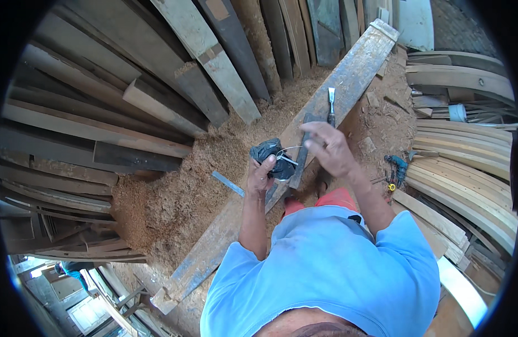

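My left hand is wrapped round a small bundle of crumpled black plastic, held above a long plank bench. A thin pale string loops out of the bundle toward my right hand, whose fingers are bent together at its far end. Across the bundle's front lies a short white stick-like piece. Beneath my hands, a dark flat bar rests crosswise on the plank bench. Just beyond my right hand lies a chisel with a bright blade and dark handle.
A metal strip sticks out at the bench's left edge. Wood shavings cover the floor. Boards lean at the left and back; curved timbers are stacked right, near a teal power drill. Another person is far left.
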Available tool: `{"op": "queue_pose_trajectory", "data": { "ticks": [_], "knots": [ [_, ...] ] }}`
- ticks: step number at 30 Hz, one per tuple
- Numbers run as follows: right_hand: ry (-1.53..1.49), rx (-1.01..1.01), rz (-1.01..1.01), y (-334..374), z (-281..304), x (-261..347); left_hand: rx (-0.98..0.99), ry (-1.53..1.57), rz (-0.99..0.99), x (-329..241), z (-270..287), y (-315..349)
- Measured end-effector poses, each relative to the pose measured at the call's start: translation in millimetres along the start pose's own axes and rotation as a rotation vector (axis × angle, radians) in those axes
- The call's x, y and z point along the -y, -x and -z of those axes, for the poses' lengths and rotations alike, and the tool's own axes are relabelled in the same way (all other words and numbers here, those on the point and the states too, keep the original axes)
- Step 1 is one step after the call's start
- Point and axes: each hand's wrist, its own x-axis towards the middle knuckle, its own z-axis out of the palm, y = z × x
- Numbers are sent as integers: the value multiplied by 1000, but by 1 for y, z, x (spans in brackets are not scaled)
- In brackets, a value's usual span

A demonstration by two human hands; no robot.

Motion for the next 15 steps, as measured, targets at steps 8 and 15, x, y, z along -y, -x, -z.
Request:
{"op": "queue_pose_trajectory", "data": {
  "ticks": [8, 15],
  "knots": [
    [106, 180, 165, 23, -22, 56, 10, -8, -121, -39, -35, 19],
    [105, -36, 194, 36, -54, 59, 119, -95, -189, -47, -23, 37]
  ]
}}
